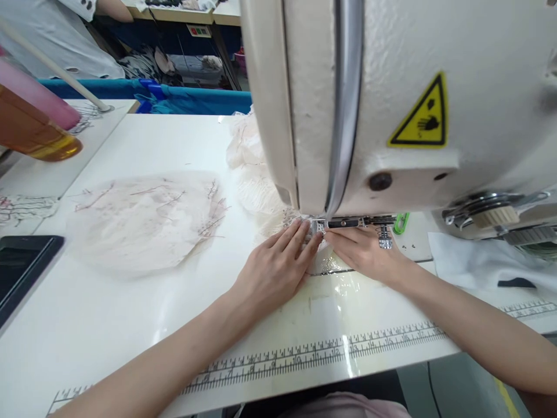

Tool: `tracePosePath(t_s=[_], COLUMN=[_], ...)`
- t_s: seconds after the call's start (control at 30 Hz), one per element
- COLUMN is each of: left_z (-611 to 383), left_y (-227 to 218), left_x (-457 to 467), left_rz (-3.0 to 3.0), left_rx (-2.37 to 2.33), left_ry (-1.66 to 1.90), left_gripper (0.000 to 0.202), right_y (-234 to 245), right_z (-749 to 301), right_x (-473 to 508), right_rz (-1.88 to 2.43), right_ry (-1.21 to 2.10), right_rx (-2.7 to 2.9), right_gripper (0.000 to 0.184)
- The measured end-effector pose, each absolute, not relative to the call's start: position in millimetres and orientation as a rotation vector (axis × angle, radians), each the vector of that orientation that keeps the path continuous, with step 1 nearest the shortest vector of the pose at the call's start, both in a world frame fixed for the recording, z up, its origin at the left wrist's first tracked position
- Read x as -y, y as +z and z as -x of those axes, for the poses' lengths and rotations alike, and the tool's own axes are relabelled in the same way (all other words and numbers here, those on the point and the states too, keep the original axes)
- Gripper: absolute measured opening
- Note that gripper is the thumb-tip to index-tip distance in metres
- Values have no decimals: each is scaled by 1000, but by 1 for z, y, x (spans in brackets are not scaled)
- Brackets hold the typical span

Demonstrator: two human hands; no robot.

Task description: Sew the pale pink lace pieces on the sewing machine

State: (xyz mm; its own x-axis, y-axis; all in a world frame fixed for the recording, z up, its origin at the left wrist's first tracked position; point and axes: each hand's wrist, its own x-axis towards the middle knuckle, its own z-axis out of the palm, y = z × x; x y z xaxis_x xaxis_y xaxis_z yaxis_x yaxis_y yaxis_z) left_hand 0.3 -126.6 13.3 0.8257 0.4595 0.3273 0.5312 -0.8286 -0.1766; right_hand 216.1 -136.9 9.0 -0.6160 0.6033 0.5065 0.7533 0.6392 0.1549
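My left hand (285, 255) lies flat with its fingers stretched out, pressing on the edge of a sheer pale lace fabric (256, 186) just left of the presser foot (319, 225). Close to the right side of the foot is my right hand (365, 249); its fingers are extended and point left, lying low on the sewing machine bed. Part of that hand is hidden behind the metal guide and the machine head (404, 116). Beyond my left hand the fabric bunches up and runs behind the machine head.
A second sheer pale piece (148, 223) with reddish threads lies on the white table (130, 313). At far left are a phone (26, 267) and a bottle of amber liquid (39, 128). White cloth (474, 261) lies at right. A ruler strip (304, 360) follows the front edge. Another person (65, 35) stands behind.
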Motion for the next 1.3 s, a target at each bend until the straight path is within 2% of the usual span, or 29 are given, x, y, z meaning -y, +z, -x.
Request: tracePosePath(t_s=[0.27,0.67,0.8,1.0,1.3], left_z=[0,-2,0,4,3], left_y=[10,9,10,14,19], left_x=[124,118,119,118,115], left_rz=[2782,2795,2783,2833,2853], left_rx=[809,869,679,579,654], left_ry=[-387,-421,-458,-485,-465], left_gripper=[39,40,37,36,31], right_y=[10,5,2,-5,-1], right_z=[-215,-217,-218,-220,-218], right_x=[138,130,132,136,139], right_rz=[1230,1169,1172,1175,1131], right_ry=[-446,-542,-585,-375,-282], right_rx=[2410,2392,2428,2492,2573], right_gripper=[17,21,20,33,37])
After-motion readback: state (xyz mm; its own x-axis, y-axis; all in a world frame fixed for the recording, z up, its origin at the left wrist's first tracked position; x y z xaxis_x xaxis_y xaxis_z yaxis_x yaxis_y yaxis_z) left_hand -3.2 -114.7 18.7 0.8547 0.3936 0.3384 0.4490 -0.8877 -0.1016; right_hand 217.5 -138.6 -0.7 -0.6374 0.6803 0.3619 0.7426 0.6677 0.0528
